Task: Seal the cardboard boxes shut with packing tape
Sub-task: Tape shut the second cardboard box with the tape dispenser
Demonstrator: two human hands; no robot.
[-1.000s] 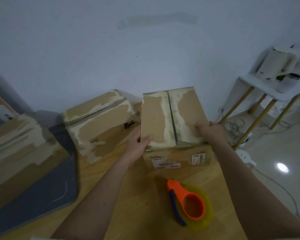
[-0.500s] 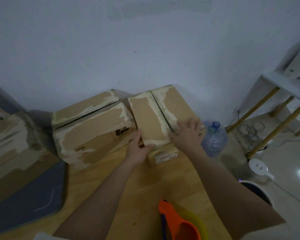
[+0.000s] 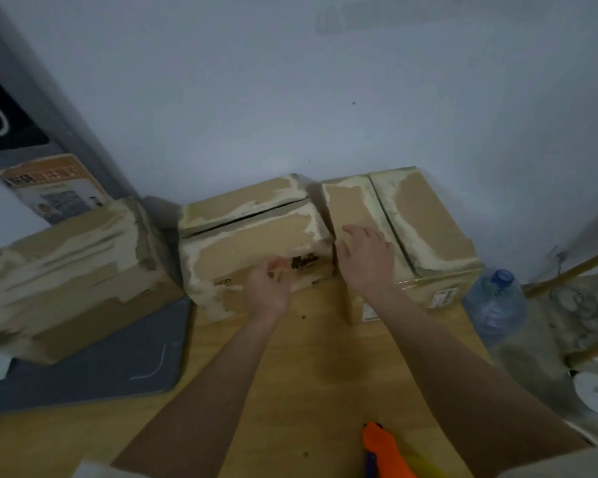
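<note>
Right hand (image 3: 366,260) flat on closed right box (image 3: 425,222); contents hidden.

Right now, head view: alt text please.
A person's right hand lies flat on the right cardboard box, while the left hand reaches the middle box. An orange tape dispenser lies untouched on the wooden table.

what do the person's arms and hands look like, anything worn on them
Both forearms are bare from the hands to the bottom of the frame. The left hand and right hand wear no gloves, and no rings, watch or wristband show, though the picture is dim. A pale strip at the bottom edge by the left arm may be clothing; too little shows to say.
</note>
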